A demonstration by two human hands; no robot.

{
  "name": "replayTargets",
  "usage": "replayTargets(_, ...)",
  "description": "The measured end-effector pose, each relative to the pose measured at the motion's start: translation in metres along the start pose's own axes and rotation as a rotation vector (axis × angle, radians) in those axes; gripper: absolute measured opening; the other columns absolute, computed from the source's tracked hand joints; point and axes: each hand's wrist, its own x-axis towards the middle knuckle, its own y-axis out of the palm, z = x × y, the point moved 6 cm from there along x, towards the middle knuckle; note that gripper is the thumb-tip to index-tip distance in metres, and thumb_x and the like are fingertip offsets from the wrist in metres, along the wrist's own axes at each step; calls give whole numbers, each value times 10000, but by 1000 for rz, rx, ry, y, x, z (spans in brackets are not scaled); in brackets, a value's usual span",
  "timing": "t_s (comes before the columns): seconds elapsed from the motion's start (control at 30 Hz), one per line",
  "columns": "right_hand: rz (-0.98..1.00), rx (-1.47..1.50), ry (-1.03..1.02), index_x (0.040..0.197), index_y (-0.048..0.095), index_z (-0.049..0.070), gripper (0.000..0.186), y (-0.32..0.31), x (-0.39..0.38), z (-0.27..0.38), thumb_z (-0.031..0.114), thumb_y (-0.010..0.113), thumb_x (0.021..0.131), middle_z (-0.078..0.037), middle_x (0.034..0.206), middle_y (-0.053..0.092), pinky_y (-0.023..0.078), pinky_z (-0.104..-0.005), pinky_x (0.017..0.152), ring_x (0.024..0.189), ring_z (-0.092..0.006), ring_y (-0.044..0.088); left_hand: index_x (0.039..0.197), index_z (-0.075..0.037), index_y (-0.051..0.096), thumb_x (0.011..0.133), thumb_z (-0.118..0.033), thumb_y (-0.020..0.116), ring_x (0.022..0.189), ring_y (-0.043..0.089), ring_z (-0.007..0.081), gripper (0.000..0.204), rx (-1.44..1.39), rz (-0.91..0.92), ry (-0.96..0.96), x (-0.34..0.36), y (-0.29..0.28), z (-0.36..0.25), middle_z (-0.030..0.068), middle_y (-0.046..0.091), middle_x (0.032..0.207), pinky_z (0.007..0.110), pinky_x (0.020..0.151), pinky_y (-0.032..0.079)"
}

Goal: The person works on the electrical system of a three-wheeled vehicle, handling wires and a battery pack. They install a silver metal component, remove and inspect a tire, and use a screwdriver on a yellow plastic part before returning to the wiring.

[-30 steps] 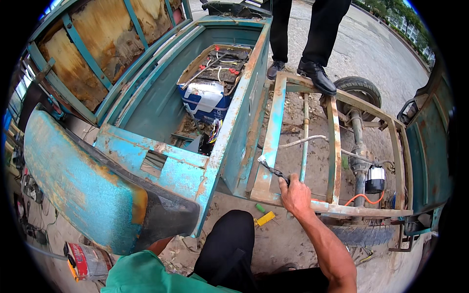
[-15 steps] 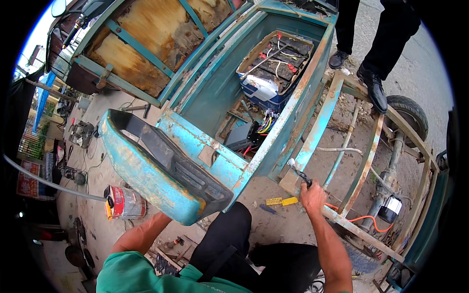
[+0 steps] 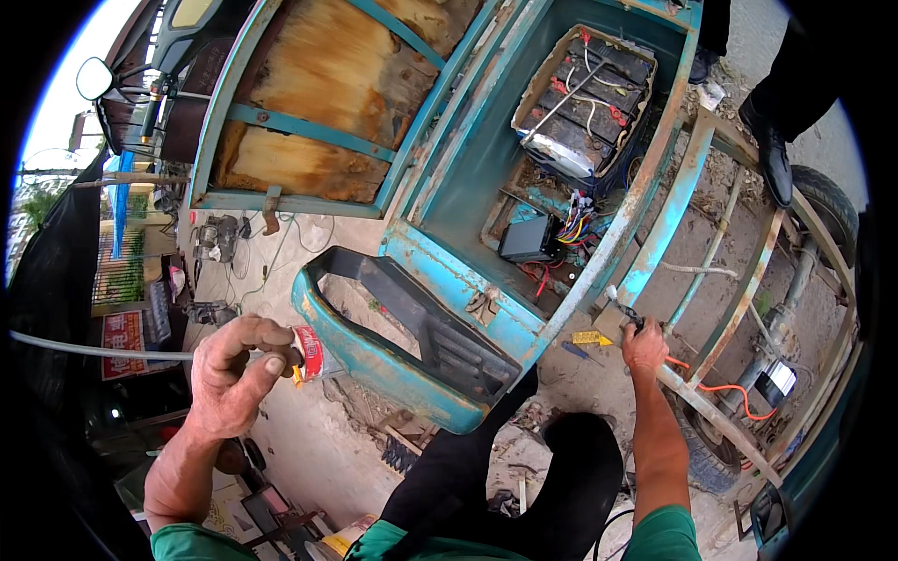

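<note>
My left hand (image 3: 234, 374) is raised at the left, in front of a red and white can (image 3: 316, 355). Its curled fingers and thumb close around a thin grey rod (image 3: 103, 351) that comes in from the left rim. A dark tip with an orange bit shows just beyond the fingertips. By the corner of a rusty blue metal frame (image 3: 669, 234), my right hand (image 3: 644, 346) grips a black-handled tool (image 3: 629, 312) with a bright rounded end. Between my hands, a worn blue and black curved panel (image 3: 393, 374) stands at the end of an open blue metal box (image 3: 440, 271).
Inside the box sit a battery pack (image 3: 589, 103) and a black control unit (image 3: 531, 238) with coloured wires. A rusty lid (image 3: 309, 122) leans open at left. A person's black shoe (image 3: 773, 166) rests by the frame. A yellow object (image 3: 589, 338) and screwdriver (image 3: 573, 350) lie on the ground.
My left hand has come up from behind the curved panel to the grey rod. The view has shifted, and things now appear further right. My right hand still grips the tool by the frame.
</note>
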Motion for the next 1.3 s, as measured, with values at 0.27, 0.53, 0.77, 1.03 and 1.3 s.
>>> replayTargets(0.27,-142,24,-50,919,579,60,307,8,1,-5,345,615,812,-196,859,655,495,-524,684,803,-427,636,1102,21,606,914,-255,607,970,653,372,334,605,799,83,226,176,34,229,658,1015,467,870,502)
replayTargets(0.53,-193,60,-108,837,568,42,251,3,3,7,283,612,785,-188,809,627,480,-513,670,751,-419,615,1426,-19,384,811,-324,741,1296,475,391,773,975,847,-138,289,271,184,220,419,1441,472,1068,422)
replayTargets(0.77,-183,94,-107,858,570,49,221,10,5,2,258,605,795,-182,789,619,481,-495,662,738,-406,614,1505,-74,285,693,-356,847,1376,374,379,1027,737,728,-80,297,310,228,206,336,1502,459,1124,356)
replayTargets(1.03,-158,65,-125,868,569,53,209,9,9,3,250,599,802,-177,798,621,485,-480,659,746,-401,618,1454,-38,356,688,-389,787,1401,345,358,947,628,688,149,312,323,232,203,372,1501,452,1163,299)
replayTargets(1.3,-141,85,-130,878,573,56,211,11,10,4,252,597,804,-177,808,619,481,-489,665,757,-400,615,1409,14,400,657,-395,764,1288,442,353,930,678,762,211,313,284,189,211,482,1320,461,1095,349)
